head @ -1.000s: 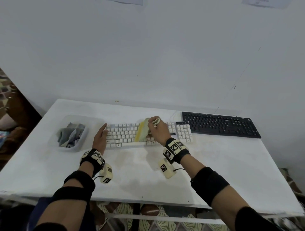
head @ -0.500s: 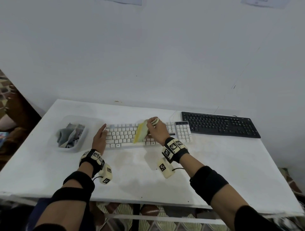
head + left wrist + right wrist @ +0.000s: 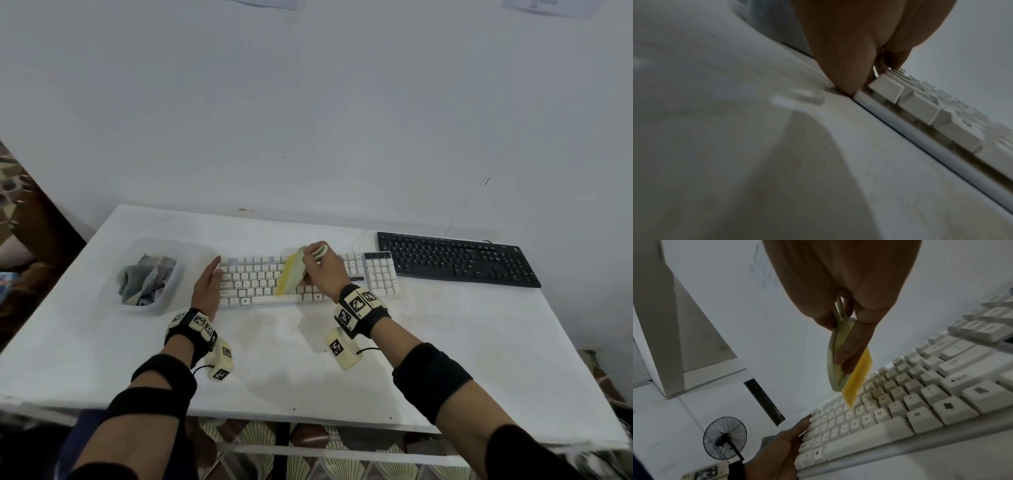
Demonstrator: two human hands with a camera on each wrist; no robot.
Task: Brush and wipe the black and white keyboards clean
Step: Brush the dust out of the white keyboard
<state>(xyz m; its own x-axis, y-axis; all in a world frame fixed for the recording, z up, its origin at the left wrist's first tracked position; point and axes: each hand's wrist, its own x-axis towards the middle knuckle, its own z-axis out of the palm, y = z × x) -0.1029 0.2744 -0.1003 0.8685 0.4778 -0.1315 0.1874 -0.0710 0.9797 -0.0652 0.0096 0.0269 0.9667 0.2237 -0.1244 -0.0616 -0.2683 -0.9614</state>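
White table (image 3: pixel 445 342): I see left hand (image 3: pixel 206 287) flat, fingers straight, bracing white keyboard's (image 3: pixel 260 277) end; right hand (image 3: pixel 322 274) grips brush (image 3: pixel 291 274), bristles on keys.

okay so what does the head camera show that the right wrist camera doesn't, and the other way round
Only the head view shows the black keyboard lying to the right of the white one, and the clear tub of cloths on the left.

Only the right wrist view shows the brush's yellow bristles from the side, tips at the keys, and a standing fan.

Both show the white keyboard, the right hand gripping the brush, and the left hand flat against the keyboard's left end.
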